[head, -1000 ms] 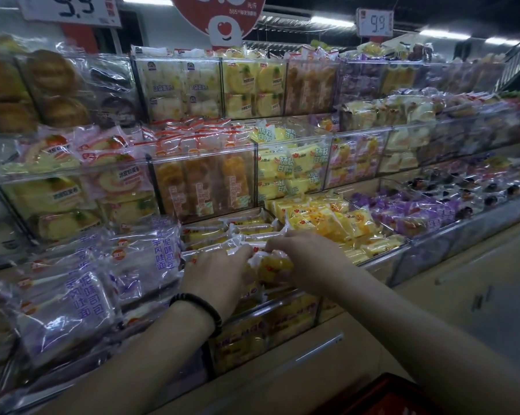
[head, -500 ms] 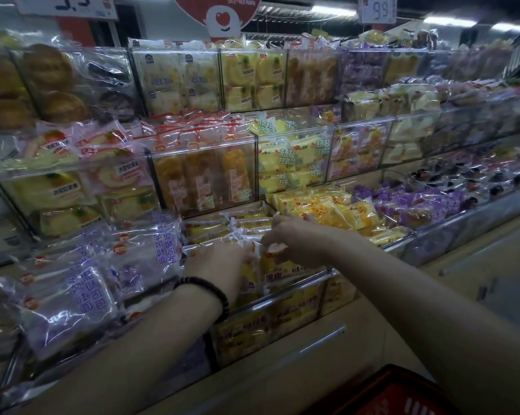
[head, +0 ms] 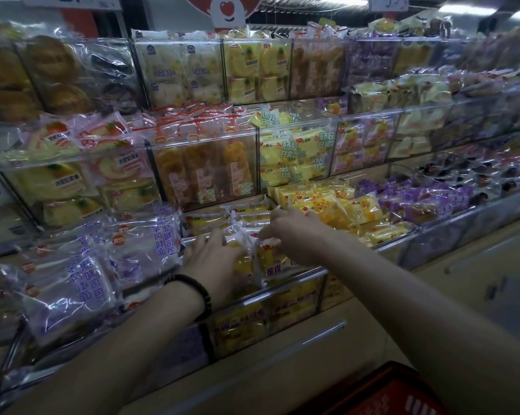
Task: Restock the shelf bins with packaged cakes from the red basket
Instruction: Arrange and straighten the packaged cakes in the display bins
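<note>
Both my hands are inside a clear bin (head: 282, 287) on the lowest shelf row, among upright yellow packaged cakes (head: 269, 260). My left hand (head: 215, 259), with a black bracelet on its wrist, presses flat against the left side of the packs. On the right, my right hand (head: 296, 235) pinches the crimped top edge of one pack. More of the same cakes lie flat at the back of the bin. Only a corner of the red basket (head: 399, 390) shows, at the bottom right under my right forearm.
Left of the bin lie purple toast packs (head: 73, 283); to its right, yellow cakes (head: 351, 205) and purple packs (head: 426, 199). Two higher tiers of clear bins hold more packaged cakes. A beige cabinet front (head: 477, 283) runs below the shelf.
Both hands have moved slightly deeper into the bin. The right hand now grips a pack's top edge. The view has tilted down a little and more of the red basket shows.
</note>
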